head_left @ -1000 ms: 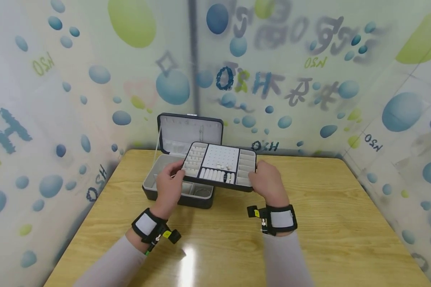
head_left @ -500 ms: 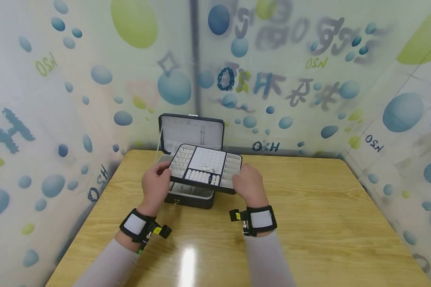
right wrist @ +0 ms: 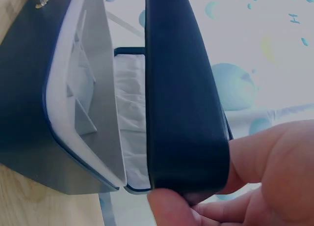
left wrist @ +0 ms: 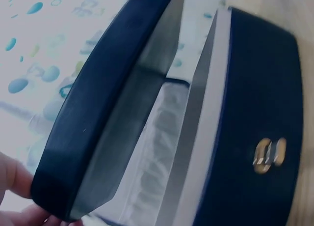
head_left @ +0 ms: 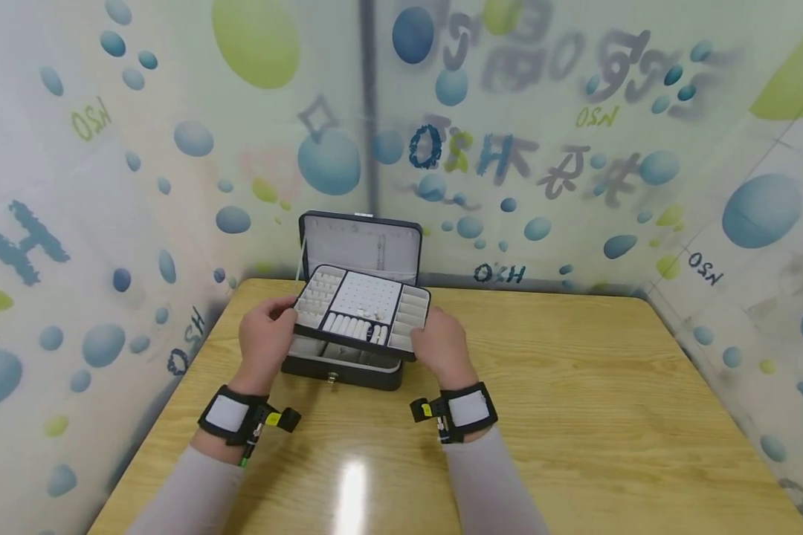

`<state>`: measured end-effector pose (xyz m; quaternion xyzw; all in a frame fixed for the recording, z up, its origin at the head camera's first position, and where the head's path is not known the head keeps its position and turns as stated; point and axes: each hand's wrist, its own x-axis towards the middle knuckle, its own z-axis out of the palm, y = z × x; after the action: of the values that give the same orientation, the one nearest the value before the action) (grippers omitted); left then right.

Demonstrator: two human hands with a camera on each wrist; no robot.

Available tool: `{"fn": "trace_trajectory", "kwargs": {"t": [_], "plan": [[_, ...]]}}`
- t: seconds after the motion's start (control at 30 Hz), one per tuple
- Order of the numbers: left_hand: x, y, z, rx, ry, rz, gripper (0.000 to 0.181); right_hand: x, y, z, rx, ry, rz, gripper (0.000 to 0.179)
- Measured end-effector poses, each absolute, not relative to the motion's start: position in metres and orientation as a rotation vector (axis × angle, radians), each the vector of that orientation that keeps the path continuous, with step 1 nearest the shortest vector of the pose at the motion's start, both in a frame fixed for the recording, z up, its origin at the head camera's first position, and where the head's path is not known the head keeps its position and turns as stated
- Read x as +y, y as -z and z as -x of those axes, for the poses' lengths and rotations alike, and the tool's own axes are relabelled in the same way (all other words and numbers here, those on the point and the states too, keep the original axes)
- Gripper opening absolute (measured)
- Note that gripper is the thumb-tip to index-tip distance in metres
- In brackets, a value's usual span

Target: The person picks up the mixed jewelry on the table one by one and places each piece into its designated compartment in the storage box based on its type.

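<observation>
Both hands hold a dark jewelry tray (head_left: 364, 308) by its two ends, above an open jewelry box (head_left: 348, 371). The left hand (head_left: 265, 338) grips the left end and the right hand (head_left: 444, 345) the right end. White ring rolls, a perforated earring panel and small compartments fill the tray, with a few small pieces of jewelry in it. In both wrist views a gap shows between the tray's underside and the box rim. The right wrist view shows light dividers (right wrist: 83, 120) inside the box. Its raised lid (head_left: 361, 249) has a pale lining with a chain hanging from it.
The box stands on a wooden table (head_left: 575, 401), near its back edge. Behind it rises a pale curtain (head_left: 562, 148) printed with blue and green ovals. A gold clasp (left wrist: 269, 155) sits on the box front.
Both hands have carried the tray to the left, from the box's right side to over the box. The box itself stays in place.
</observation>
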<state>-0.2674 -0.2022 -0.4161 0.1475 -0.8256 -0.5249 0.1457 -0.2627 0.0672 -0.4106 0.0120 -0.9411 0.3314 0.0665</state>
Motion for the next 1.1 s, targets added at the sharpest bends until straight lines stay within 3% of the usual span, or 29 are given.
{"fn": "trace_trajectory", "kwargs": {"t": [0.2, 0.57, 1.1], "plan": [[-0.215, 0.412, 0.269, -2.440, 1.504, -0.451, 0.044, 0.059, 0.414, 0.264, -2.836, -1.042, -0.124, 0.020], [-0.229, 0.415, 0.275, -2.472, 1.429, -0.479, 0.042, 0.050, 0.429, 0.270, -2.836, -1.354, -0.036, 0.015], [-0.236, 0.421, 0.279, -2.534, 1.380, -0.464, 0.041, 0.046, 0.442, 0.276, -2.875, -1.350, -0.018, 0.015]]}}
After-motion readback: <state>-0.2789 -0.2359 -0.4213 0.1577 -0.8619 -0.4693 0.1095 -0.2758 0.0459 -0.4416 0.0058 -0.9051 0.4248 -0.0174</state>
